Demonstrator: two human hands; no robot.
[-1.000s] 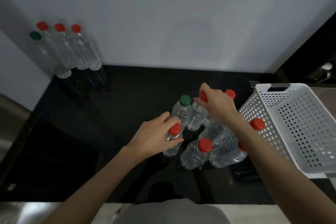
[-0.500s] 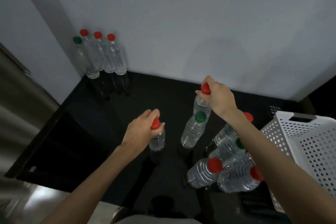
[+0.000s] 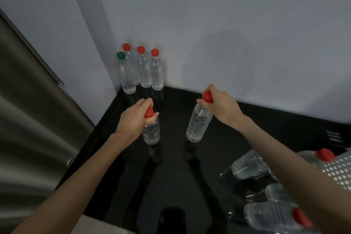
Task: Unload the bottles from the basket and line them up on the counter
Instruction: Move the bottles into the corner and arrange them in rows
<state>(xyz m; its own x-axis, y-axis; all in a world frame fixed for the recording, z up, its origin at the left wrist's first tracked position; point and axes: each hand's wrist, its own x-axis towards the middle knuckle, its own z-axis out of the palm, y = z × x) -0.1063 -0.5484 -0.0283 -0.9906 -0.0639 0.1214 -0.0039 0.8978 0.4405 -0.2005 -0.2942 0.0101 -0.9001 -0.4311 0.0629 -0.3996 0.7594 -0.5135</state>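
While two clear bottles are held upright over the black desk (image 3: 247, 129), each is clasped at its red cap: the left grip (image 3: 133, 119) is curled round the left bottle (image 3: 151, 132), the right grip (image 3: 223, 105) round the right bottle (image 3: 198, 124), bodies hanging below. Four bottles (image 3: 145, 71) are lined up in the far corner; other bottles (image 3: 248, 165) lie beside the white basket (image 3: 340, 172).

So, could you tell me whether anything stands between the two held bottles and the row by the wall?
Nothing visible does. Only bare counter separates the row of four from the bottle in the left hand and the bottle in the right hand.
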